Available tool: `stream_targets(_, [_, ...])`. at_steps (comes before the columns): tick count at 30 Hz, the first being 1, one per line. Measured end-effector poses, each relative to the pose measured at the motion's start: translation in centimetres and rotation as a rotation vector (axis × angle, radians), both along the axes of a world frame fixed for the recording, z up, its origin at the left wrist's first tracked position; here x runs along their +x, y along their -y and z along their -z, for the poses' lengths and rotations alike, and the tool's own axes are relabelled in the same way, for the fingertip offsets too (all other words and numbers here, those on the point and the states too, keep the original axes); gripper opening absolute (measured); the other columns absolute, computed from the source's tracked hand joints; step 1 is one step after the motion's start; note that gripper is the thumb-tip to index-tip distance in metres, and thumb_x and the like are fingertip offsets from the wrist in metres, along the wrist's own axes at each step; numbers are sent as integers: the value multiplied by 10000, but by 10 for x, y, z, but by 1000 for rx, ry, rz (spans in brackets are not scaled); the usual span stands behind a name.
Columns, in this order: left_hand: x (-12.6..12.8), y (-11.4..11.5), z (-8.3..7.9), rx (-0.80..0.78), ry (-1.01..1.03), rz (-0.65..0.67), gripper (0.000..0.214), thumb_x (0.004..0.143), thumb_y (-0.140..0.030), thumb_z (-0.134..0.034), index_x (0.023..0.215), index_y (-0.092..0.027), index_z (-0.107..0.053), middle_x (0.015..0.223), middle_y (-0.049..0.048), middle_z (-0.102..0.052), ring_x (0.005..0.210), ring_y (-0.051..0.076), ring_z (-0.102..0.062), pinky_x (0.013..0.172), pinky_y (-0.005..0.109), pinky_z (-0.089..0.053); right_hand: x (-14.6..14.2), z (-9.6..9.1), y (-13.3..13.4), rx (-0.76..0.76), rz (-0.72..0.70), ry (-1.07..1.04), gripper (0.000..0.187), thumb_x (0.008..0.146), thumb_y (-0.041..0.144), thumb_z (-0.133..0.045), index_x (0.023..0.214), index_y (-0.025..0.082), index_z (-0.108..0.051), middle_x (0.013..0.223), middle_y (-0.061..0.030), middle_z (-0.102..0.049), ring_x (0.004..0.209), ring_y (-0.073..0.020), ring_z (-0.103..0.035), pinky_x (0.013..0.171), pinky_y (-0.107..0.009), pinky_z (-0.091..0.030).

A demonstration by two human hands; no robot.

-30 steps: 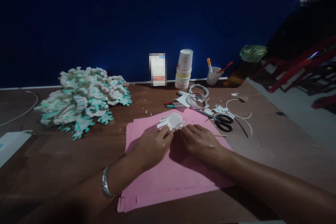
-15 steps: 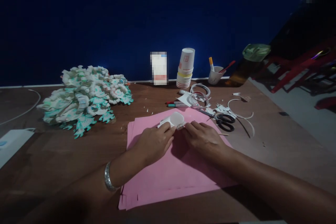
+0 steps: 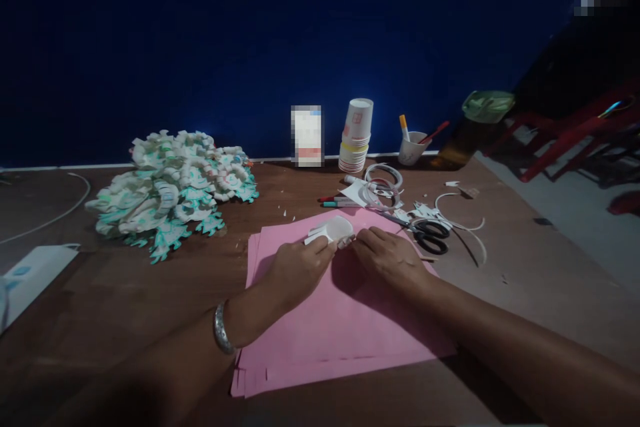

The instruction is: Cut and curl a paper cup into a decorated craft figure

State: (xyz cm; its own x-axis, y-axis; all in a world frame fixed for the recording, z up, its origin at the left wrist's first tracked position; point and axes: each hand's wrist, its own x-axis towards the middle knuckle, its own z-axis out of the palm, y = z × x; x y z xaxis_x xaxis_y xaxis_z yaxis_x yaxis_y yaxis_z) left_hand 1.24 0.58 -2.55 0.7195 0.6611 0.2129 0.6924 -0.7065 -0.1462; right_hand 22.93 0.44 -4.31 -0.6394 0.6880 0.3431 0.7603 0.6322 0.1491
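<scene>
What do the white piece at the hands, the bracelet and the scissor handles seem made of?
White piece: probably paper or thin card, matte, with cut strips.
Bracelet: likely metal, shiny, with silvery highlights.
Scissor handles: perhaps plastic, smooth, uniformly black.

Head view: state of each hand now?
Left hand: closed, pinching the white, round-centred, strip-cut paper piece.
Right hand: curled at that piece's right edge; grip cannot be told.

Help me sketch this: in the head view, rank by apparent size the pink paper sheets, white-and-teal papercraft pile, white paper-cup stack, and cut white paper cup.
1. Pink paper sheets
2. Papercraft pile
3. Cup stack
4. Cut cup, partly hidden
</scene>
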Motion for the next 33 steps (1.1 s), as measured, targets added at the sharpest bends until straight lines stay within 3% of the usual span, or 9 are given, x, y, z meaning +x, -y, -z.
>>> stream_targets(7, [-2, -2, 3, 121, 104, 62, 168, 954, -133, -528, 841, -182, -643, 735, 7, -629, 577, 152, -558, 483, 273, -345, 2, -6, 9, -130, -35, -101, 124, 851, 155, -646, 964, 117, -615, 912, -84, -631, 733, -188, -582, 577, -286, -377])
stream_targets(13, [-4, -3, 0, 182, 96, 80, 167, 948, -135, -523, 826, -183, -626, 737, 8, -616, 626, 171, -584, 517, 303, -350, 10, -15, 8, -156, 131, -93, 30, 877, 188, -625, 862, 166, -638, 832, -41, -639, 640, -161, -574, 520, -294, -262])
stream_targets(15, [-5, -3, -1, 202, 100, 58, 168, 946, -137, -516, 818, -176, -617, 731, 14, -605, 622, 172, -575, 515, 303, -340, 13, -14, 6, -118, 150, -122, 83, 907, 175, -598, 961, 168, -662, 855, -42, -658, 647, -156, -581, 518, -286, -261])
stream_targets(18, [-4, -3, 0, 223, 141, 79, 194, 918, -98, -490, 776, -174, -598, 686, 13, -575, 579, 170, -536, 500, 310, -319, 12, -11, 6, -20, 21, -197, 311, 919, 143, -567, 1225, 182, -602, 912, -44, -657, 661, -143, -573, 518, -265, -287])
stream_targets(20, [-3, -3, 1, 228, 156, 109, 220, 899, -69, -474, 745, -180, -586, 659, 9, -562, 549, 171, -512, 490, 322, -307, 8, -10, 7, -3, -95, -222, 386, 902, 173, -581, 1287, 180, -562, 921, -50, -635, 685, -147, -567, 514, -256, -302])
stream_targets(25, [-1, -3, 3, 178, 145, 112, 232, 925, -114, -514, 716, -188, -580, 683, 12, -595, 583, 176, -543, 504, 325, -333, -3, -10, 6, -103, -192, -282, 337, 773, 356, -684, 1049, 165, -649, 867, -43, -586, 687, -157, -552, 527, -260, -337])
stream_targets(28, [-2, -5, 3, 134, 221, 83, 195, 951, -141, -526, 789, -188, -625, 734, 10, -645, 657, 180, -599, 540, 311, -383, -1, -10, 3, -100, -174, -303, 283, 764, 288, -678, 1020, 170, -662, 853, -37, -597, 689, -149, -555, 530, -252, -337])
stream_targets(30, [-2, -5, 1, 107, 299, 63, 121, 974, -196, -541, 937, -194, -656, 838, 12, -698, 762, 184, -647, 593, 300, -435, 2, -9, 0, -81, -154, -319, 271, 779, 300, -687, 1019, 176, -670, 866, -40, -612, 701, -150, -567, 534, -252, -337])
stream_targets(33, [-5, -2, -3, 58, 358, 59, 206, 974, -327, -573, 1136, -213, -628, 1029, 30, -715, 873, 188, -675, 609, 286, -473, 8, -8, -5, -74, -118, -324, 260, 812, 375, -702, 994, 190, -686, 878, -42, -625, 705, -149, -574, 537, -252, -329])
